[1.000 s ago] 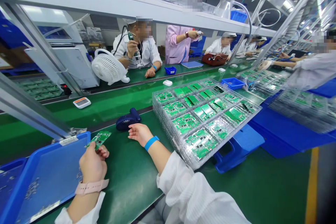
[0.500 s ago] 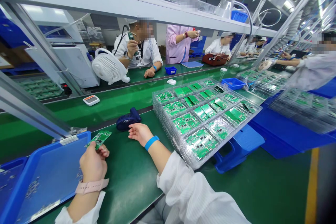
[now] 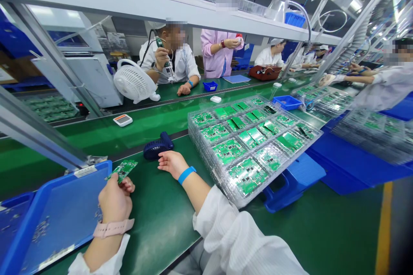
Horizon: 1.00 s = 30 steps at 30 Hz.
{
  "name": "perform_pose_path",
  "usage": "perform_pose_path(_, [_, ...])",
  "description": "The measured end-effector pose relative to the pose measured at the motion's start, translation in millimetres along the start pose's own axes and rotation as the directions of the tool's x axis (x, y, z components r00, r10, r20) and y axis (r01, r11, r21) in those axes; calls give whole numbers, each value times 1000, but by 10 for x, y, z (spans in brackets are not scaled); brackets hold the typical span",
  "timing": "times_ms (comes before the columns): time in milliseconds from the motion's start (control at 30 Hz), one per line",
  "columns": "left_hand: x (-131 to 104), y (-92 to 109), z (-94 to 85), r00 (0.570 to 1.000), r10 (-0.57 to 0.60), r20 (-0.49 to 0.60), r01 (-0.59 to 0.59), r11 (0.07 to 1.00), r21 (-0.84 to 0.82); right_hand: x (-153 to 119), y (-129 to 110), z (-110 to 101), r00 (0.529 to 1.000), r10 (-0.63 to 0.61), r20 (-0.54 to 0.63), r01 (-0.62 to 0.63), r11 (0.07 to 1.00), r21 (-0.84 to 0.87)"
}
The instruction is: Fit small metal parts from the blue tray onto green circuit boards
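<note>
My left hand [image 3: 115, 197] is closed on a green circuit board [image 3: 124, 170], gripping its lower edge; the board tilts upward over the right rim of a blue tray [image 3: 64, 197]. Small loose parts [image 3: 40, 228] lie in that tray. My right hand [image 3: 173, 164] holds nothing, its fingers loosely stretched apart. It rests by a dark blue handheld fan [image 3: 155, 149], which lies on the green bench; whether fingertips touch it I cannot tell. To the right of my forearm stands a stack of clear trays [image 3: 222, 180], the top one filled with green boards [image 3: 247, 175].
Behind the bench runs a green conveyor belt [image 3: 87, 131] carrying white devices, one with an orange stripe [image 3: 123, 120]. A white fan [image 3: 134, 81] and a co-worker holding a tool [image 3: 161, 45] are across it. A blue stool [image 3: 295, 180] stands under the tray stack.
The white devices on the belt have moved to the right. Across the belt, the person in pink has shifted slightly left. Both my hands stay nearly still.
</note>
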<state>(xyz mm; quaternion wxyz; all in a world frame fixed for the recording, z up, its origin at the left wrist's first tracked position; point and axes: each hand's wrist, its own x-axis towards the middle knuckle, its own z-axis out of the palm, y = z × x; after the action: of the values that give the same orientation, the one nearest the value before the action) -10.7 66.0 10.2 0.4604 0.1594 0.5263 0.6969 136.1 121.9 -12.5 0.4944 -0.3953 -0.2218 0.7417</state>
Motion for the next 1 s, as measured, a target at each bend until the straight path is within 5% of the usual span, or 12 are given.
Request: perform_pose_path(1000, [27, -20, -41, 1000, 10, 19, -10, 1000, 13, 7, 1, 1, 1000, 3, 1, -3, 1000, 1])
